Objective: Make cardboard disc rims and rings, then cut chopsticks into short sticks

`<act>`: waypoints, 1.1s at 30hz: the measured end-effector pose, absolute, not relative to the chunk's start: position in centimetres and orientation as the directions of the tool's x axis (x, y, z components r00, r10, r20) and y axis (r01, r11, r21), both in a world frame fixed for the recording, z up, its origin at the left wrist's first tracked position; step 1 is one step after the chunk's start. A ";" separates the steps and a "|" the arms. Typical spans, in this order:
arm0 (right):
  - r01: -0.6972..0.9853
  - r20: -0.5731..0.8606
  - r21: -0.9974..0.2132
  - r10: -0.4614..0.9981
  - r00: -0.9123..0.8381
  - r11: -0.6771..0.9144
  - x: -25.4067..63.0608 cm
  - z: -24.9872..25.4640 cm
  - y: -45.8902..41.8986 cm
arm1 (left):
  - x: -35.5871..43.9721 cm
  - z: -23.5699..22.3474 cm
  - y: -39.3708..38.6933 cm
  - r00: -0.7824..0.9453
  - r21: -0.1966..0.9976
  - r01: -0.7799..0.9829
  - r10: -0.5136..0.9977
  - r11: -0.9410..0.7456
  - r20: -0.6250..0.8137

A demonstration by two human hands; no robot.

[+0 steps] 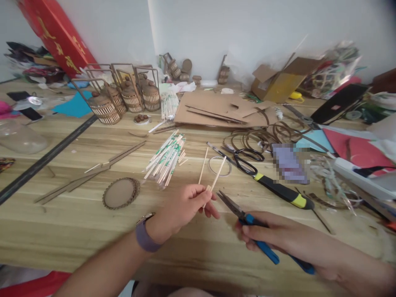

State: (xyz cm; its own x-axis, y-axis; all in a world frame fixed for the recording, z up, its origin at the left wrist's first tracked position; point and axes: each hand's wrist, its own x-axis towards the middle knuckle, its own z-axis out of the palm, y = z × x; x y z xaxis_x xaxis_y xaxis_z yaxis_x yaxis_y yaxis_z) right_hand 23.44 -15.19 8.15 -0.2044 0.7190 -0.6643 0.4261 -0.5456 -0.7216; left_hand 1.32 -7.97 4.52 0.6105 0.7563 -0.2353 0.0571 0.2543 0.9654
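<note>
My left hand (193, 199) pinches a pair of thin pale wooden chopsticks (218, 173), which fan apart and point away from me. Blue-handled long-nose pliers (247, 218) are gripped in my right hand (266, 231), their jaws just right of my left fingertips and apart from the chopsticks. Beyond my left hand lies a heap of paper-wrapped chopsticks (167, 159) with green print, and a few short cut pieces (183, 157) rest beside it. A round cardboard disc with a ridged rim (120, 193) sits left of my left wrist.
Several small bamboo lantern-like baskets (107, 108) with handles stand at the back left. Flat cardboard (201, 101) carries dark strips. To the right are black scissors (247, 161), a black-and-yellow handled tool (278, 189), coiled brown strips (244, 140) and an open box (274, 84).
</note>
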 end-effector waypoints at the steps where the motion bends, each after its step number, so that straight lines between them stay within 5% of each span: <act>1: 0.420 -0.665 -0.724 0.715 -0.215 -0.547 23.4 8.1 -15.1 | 1.3 4.5 -8.0 0.619 0.963 0.059 0.748 0.261 -0.241; 24: 0.351 -0.599 -0.797 0.713 -0.364 -0.491 20.0 9.3 -12.2 | 1.8 3.9 -8.5 0.710 0.924 0.048 0.638 0.379 -0.299; 33: 0.449 -0.617 -0.776 0.680 -0.396 -0.443 20.1 9.4 -11.9 | 1.9 4.0 -8.5 0.708 0.915 0.044 0.634 0.400 -0.311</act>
State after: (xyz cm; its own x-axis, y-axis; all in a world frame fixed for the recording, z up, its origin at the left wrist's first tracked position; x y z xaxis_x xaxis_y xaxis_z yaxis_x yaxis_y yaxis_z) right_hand 20.12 -11.89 9.45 -0.3960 0.6801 -0.6169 0.4490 -0.4426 -0.7762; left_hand 1.85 -8.46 4.04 0.7081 0.6339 -0.3112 0.0444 0.3999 0.9155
